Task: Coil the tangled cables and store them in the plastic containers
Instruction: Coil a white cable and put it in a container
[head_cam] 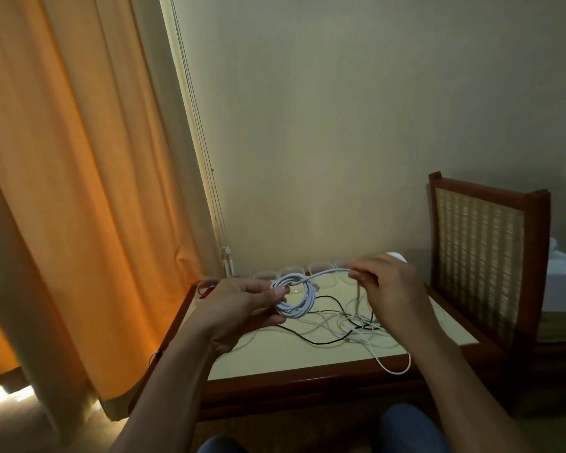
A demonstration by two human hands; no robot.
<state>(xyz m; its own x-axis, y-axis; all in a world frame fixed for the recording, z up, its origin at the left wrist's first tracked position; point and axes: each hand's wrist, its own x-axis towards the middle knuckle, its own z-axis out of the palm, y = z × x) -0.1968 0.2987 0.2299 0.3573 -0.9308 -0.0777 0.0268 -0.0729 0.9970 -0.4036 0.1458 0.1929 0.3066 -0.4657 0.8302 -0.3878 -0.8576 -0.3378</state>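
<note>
Coil (293, 297) sitting in the left hand (239, 305); tail (327, 273) running rightward to the right hand (386, 286)

The coil is hanging just below frame centre, above the table (275, 351); the left hand is clamping it, thumb over the loops, fingers curled beneath; the tail is stretching right and slightly up, nearly level, into the right hand's pinching fingertips; the next wrap is probably the right hand's, coming leftward; the tangle (350, 325) is lying beneath; the containers (319, 267) are standing just behind.

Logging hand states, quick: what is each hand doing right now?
Left hand: closed, holding the white cable coil.
Right hand: closed, pinching the coil's free strand.
</note>
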